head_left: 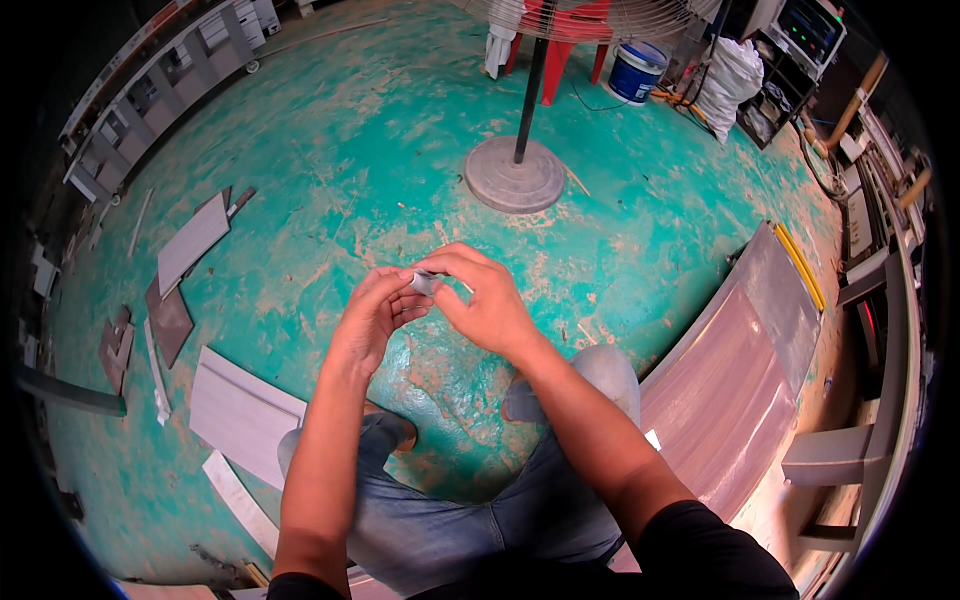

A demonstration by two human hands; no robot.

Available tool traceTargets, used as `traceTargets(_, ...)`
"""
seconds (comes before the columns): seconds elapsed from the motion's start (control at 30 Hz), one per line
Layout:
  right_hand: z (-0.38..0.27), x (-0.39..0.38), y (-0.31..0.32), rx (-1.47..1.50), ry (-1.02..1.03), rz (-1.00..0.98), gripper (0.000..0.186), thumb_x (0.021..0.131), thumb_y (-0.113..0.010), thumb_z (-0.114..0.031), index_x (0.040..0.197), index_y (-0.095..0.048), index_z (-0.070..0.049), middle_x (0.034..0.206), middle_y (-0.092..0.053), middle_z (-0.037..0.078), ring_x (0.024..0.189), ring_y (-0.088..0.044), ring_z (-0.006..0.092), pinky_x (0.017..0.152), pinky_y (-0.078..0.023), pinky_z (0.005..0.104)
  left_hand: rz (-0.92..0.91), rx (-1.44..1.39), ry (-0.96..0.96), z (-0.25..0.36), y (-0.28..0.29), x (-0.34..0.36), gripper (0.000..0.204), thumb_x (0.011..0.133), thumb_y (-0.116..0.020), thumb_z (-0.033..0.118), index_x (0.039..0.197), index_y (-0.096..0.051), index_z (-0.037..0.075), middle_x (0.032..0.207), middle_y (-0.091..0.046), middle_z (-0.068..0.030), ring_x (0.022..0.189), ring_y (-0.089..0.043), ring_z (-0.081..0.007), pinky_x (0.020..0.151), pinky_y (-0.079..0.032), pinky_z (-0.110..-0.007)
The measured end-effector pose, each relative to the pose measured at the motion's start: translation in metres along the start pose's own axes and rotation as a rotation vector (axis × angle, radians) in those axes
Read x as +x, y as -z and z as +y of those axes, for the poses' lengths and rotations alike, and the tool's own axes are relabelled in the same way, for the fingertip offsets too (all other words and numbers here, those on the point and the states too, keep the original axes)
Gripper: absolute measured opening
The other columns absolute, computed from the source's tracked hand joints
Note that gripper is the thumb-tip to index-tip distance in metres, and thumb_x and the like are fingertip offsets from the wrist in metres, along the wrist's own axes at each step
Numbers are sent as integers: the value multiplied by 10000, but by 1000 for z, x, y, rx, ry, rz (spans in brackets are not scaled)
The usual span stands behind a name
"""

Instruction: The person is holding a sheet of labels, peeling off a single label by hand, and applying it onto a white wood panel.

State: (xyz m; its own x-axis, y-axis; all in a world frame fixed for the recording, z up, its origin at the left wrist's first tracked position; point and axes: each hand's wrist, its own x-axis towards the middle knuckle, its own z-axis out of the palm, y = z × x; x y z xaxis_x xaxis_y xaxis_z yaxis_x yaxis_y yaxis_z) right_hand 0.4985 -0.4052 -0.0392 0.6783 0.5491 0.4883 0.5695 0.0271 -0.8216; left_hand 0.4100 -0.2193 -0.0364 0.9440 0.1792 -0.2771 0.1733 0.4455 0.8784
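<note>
A small silvery-grey piece (424, 284) is held up between my two hands, over the green floor and in front of my knees. Its kind is too small to make out. My left hand (372, 312) pinches it from the left with thumb and fingertips. From the right, my right hand (484, 298) closes on the same piece, index finger over the top and thumb below. The fingers cover part of it.
A round fan base (514, 176) with a pole stands ahead, near a red plastic chair (575, 30) and a blue-and-white bucket (636, 75). Grey panels (235, 410) lie at left. Large brownish sheets (725, 400) are at right, beside metal racking (870, 380).
</note>
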Motion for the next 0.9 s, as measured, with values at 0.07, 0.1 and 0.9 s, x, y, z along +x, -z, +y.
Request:
traceTargets(0.07, -2, 0, 0, -1, -9, 3, 262, 944, -684, -6, 1190, -775, 3, 1188, -754, 164, 1115, -749, 327, 989, -582, 408, 7, 1, 1, 0, -1, -1, 358, 1010, -773, 408, 1166, -659, 107, 1137, -765, -67, 1030, -728, -194, 982, -576, -375)
traceTargets(0.1, -3, 1, 0, 0, -14, 4, 242, 960, -688, -17, 1184, -777, 4, 1185, -755, 163, 1112, -750, 326, 985, -582, 408, 11, 3, 1, 0, -1, -1, 359, 1006, -777, 409, 1162, -659, 108, 1131, -763, -65, 1032, -729, -196, 982, -576, -375)
traceTargets(0.9, -4, -3, -15, -159, 20, 71, 307, 930, -809, -156, 1222, -761, -75, 1173, -741, 108, 1039, -760, 343, 851, -613, 429, 33, -83, -2, -9, 5, 5, 392, 1044, -741, 402, 1244, -687, 69, 1098, -775, -78, 1019, -733, -189, 994, -567, -372)
